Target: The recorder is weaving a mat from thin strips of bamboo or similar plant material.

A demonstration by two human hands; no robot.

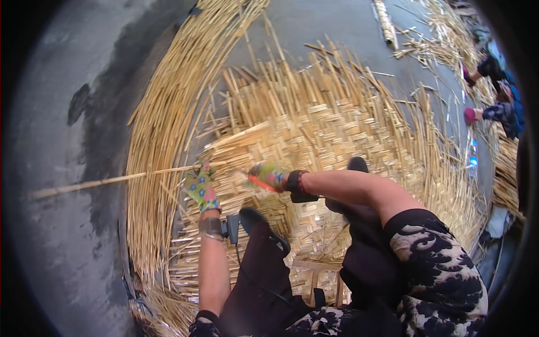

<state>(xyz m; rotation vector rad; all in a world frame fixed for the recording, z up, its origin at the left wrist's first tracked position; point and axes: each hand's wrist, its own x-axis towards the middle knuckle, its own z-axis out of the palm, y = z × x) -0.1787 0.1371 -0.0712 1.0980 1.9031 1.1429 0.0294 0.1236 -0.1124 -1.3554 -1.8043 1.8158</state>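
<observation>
A large woven reed mat (337, 132) lies beneath me, its loose strip ends sticking out at the far side. My left hand (201, 189), in a green flowered glove, is closed around a long flat reed strip (115, 178) that reaches out to the left past the mat. To its right, my gloved right hand (272, 173) is closed on a slim orange-red tool (261, 182) over the weave. Motion blurs the tool, so its exact kind does not show. Both hands are low over the mat's left part, apart from each other.
A thick band of loose reed strips (163, 123) runs along the mat's left side. At the far right, other people's gloved hands (470, 115) are near more reeds, with a plastic bottle (473, 157) close by. My shoe (263, 227) rests on the mat.
</observation>
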